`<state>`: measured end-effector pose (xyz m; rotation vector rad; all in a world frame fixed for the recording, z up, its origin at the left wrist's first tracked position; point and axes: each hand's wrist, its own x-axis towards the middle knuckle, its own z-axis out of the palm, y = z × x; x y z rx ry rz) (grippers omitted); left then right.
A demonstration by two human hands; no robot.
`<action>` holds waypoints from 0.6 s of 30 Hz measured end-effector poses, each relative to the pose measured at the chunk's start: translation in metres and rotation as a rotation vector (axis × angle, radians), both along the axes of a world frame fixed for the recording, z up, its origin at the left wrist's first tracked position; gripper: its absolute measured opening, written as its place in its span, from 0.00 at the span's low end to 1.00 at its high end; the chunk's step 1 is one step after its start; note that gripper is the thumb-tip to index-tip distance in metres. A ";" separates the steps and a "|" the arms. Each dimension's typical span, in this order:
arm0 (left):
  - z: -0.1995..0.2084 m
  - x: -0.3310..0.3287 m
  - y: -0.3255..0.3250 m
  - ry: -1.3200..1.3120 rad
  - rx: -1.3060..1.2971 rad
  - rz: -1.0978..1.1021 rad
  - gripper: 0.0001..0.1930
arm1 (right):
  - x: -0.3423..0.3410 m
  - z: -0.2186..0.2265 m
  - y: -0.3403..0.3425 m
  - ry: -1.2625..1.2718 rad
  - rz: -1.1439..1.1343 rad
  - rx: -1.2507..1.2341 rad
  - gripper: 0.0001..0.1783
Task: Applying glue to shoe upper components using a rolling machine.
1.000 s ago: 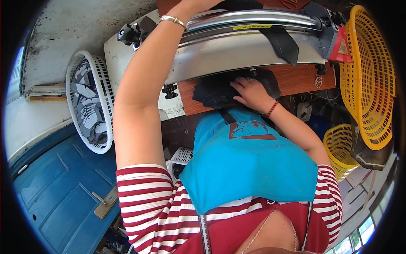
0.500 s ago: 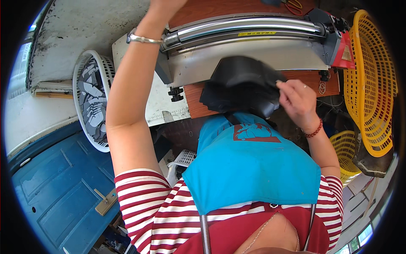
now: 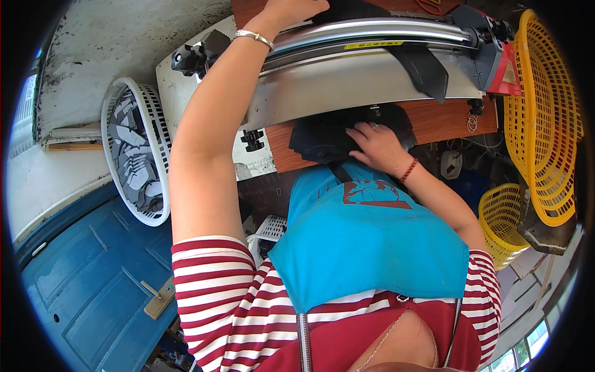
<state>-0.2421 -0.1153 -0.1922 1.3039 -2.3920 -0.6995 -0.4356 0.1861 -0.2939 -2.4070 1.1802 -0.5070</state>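
My right hand (image 3: 381, 150) rests on a pile of limp black sheet pieces (image 3: 319, 133) at the table's near edge, its thumb and fingers apart. Beyond the pile stands a machine with a long shiny metal roller (image 3: 378, 32) and a sloping metal plate (image 3: 328, 84). A pointed black piece (image 3: 426, 73) sticks out below the roller and lies down the plate. At the top edge my left hand (image 3: 294, 10) reaches past the roller, next to another black piece (image 3: 350, 8). One of its digits stretches out; the others are mostly cut off by the frame.
A white basket (image 3: 162, 158) of grey and black offcuts stands left, above a blue door (image 3: 93, 273). Yellow baskets (image 3: 517, 118) stand right, one lower (image 3: 499, 239). Red-handled scissors (image 3: 427, 6) lie behind the roller. The machine's red end housing (image 3: 509, 71) is at its right.
My right hand has lowered the black pieces onto the near table edge and moved left. My left hand has shifted right along the roller. A black piece now shows on the plate.
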 end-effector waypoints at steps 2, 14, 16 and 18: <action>0.014 -0.006 0.001 0.101 -0.042 0.041 0.16 | 0.009 -0.011 0.001 0.206 -0.002 -0.076 0.25; 0.069 0.027 0.015 0.475 -0.024 0.253 0.20 | -0.015 0.051 0.006 -0.160 -0.046 -0.205 0.14; 0.055 0.028 0.021 0.315 -0.383 0.118 0.19 | -0.033 0.099 0.003 -0.098 -0.134 -0.303 0.16; 0.041 0.031 0.031 0.130 -0.744 -0.001 0.17 | -0.046 0.128 -0.006 -0.002 -0.206 -0.390 0.17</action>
